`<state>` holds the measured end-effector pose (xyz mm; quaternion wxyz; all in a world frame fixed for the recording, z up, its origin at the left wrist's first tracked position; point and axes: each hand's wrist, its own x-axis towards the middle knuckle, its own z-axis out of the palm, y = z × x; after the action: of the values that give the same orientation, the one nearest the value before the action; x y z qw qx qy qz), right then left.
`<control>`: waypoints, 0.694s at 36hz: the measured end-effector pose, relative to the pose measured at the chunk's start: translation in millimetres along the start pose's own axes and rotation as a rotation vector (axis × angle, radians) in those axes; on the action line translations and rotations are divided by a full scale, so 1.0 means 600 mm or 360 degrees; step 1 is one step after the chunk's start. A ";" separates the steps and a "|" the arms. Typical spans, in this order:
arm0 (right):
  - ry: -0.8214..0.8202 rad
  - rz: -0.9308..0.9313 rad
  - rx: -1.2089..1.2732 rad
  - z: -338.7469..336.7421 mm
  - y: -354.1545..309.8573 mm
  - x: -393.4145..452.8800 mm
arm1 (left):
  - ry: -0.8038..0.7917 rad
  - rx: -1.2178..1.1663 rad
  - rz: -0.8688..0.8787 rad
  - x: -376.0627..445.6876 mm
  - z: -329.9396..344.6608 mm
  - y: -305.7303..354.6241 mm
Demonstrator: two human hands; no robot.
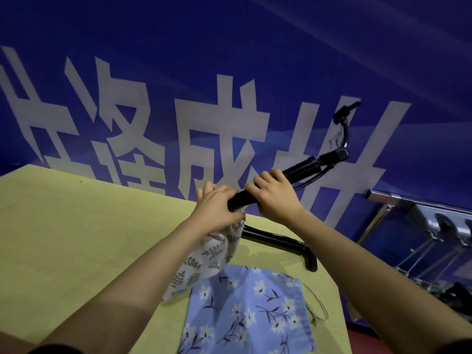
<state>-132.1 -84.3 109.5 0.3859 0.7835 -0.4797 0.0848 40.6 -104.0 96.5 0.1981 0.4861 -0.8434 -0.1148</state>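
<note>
Bagging seems barely begun: left hand [217, 208] is gripping the white leaf-print cloth pouch [204, 261], right hand [275, 198] is clasping the long black metal rod [306, 166], mostly outside it.

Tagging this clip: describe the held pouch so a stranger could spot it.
On the yellow-green table lies a flat blue flowered pouch. Above it, the left hand grips a second pouch at the end of a black rod. This one is white with grey leaves and hangs lifted, not flat.
</note>
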 end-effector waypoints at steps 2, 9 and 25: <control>0.0080 -0.0073 0.0007 -0.004 0.009 0.009 | -0.0004 -0.0086 -0.0015 0.007 0.003 0.005; 0.0381 0.0027 -0.0001 0.005 0.014 -0.001 | 0.0065 -0.0816 -0.0221 0.015 0.006 0.005; -0.0624 0.1073 0.1371 0.062 -0.116 0.013 | 0.0390 -0.1255 -0.0423 -0.001 0.004 -0.037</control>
<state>-80.0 -98.7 51.7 -0.1121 0.6748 -0.6875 0.2439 57.3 -114.6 85.4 0.4507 0.4876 -0.6354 -0.3942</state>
